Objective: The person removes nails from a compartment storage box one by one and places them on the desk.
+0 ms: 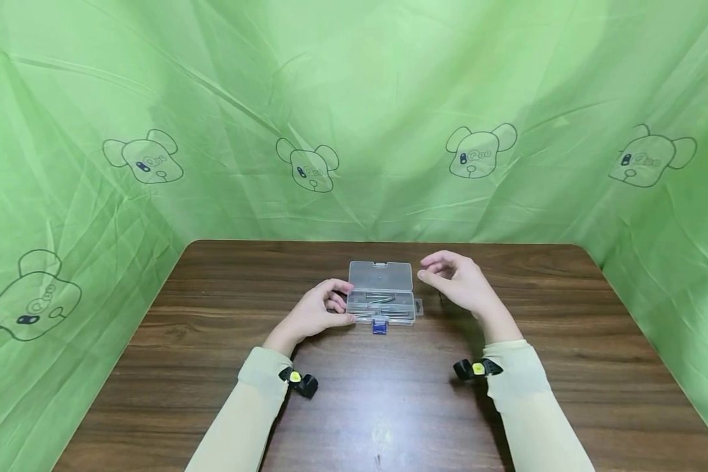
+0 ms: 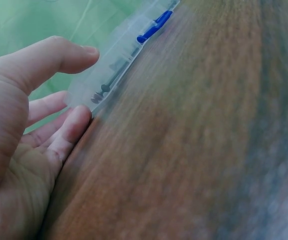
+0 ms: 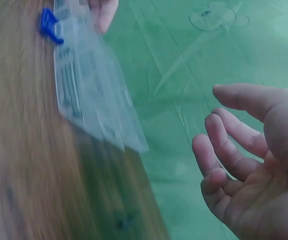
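A clear plastic organizer box [image 1: 381,305] lies on the table with its lid [image 1: 381,275] raised at the back and its blue latch [image 1: 379,326] hanging down in front. Long thin metal fasteners, screws or nails [image 2: 105,88], lie in its compartments. My left hand [image 1: 315,309] holds the box's left end, thumb at the front corner and fingertips along the side. To the right of the box, my right hand [image 1: 457,280] hovers with loosely bent fingers, apart from it and holding nothing. A small dark object [image 3: 123,223], blurred, lies on the table near this hand.
The brown wooden table [image 1: 212,380] runs back to a green fabric curtain [image 1: 383,196] printed with bear faces, which also closes off both sides. Each wrist carries a small black camera [image 1: 305,385] on a strap.
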Demonstrator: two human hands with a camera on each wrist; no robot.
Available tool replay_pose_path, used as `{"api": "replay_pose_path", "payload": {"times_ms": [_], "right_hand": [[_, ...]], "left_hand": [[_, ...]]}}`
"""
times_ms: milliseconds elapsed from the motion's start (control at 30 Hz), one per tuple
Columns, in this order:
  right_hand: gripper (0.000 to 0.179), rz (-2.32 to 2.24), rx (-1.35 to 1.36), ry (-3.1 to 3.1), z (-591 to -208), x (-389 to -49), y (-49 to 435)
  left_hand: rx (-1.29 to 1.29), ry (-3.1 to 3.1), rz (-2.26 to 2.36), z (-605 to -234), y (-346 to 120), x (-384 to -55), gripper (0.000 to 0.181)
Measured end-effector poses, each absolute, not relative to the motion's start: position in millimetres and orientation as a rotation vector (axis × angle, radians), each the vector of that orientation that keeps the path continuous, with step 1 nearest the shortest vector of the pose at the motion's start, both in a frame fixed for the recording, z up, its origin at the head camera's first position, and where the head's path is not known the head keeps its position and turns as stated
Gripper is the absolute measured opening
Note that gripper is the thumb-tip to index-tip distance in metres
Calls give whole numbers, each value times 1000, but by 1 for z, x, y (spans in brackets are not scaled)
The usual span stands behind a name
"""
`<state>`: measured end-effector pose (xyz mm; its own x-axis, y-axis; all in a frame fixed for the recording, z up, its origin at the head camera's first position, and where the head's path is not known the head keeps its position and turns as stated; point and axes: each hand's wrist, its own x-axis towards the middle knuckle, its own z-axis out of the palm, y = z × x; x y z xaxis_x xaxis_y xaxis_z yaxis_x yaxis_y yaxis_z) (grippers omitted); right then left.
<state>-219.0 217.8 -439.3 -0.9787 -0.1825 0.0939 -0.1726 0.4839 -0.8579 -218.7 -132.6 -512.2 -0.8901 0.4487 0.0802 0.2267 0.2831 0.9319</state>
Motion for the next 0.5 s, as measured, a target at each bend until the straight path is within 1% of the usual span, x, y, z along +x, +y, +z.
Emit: {"api": "replay_pose_path", "payload": {"times_ms": [200,400,500], "right_hand": [[33,-1475,-498,2692,-442,-228,193],[22,-1375,-650,2718,-458,-235,177],[19,-1315,-718,2730,-466,-237,171]], "left_hand": [[625,2346,1650,-514,-132,-220,65],[628,2344,1656,-514,-132,-220,65],[627,2348,1657,-514,-133,-220,65]]}}
